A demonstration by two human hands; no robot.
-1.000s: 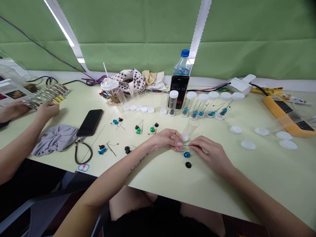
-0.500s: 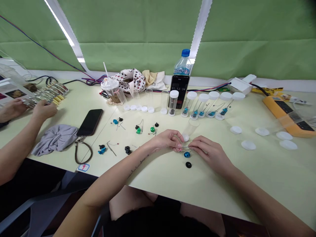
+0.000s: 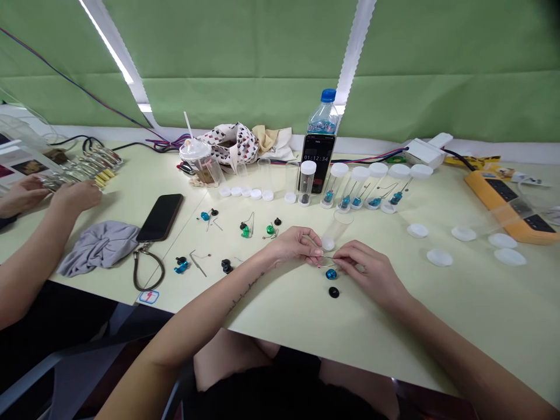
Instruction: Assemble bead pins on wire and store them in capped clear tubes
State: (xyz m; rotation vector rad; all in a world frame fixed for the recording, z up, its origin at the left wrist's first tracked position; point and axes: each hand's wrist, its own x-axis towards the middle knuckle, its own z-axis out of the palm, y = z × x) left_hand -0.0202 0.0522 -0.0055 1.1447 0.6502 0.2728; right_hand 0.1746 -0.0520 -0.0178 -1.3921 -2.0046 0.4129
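Note:
Between my two hands runs a thin metal wire [image 3: 327,257], pinched near its ends. My left hand [image 3: 301,244] has thumb and fingertips closed on its left part. At the right part, the fingers of my right hand [image 3: 365,268] are pressed together on the wire. A small pink-red bit hangs below my left fingertips. Just beneath the wire a blue round part [image 3: 331,274] lies on the table, with a black disc [image 3: 333,292] nearer the edge. Behind my hands stands an open clear tube [image 3: 342,226] with a white base.
Capped tubes [image 3: 359,186] with blue parts stand beside a propped phone [image 3: 317,163]. Small blue, green and black part sets [image 3: 246,230] lie left. White caps [image 3: 440,257] and an orange power strip [image 3: 516,207] are right. Another person's hands [image 3: 76,195] work at far left.
The wire and my fingertips have shifted slightly upward; both hands still pinch it. At far left, the other person's hands have moved slightly.

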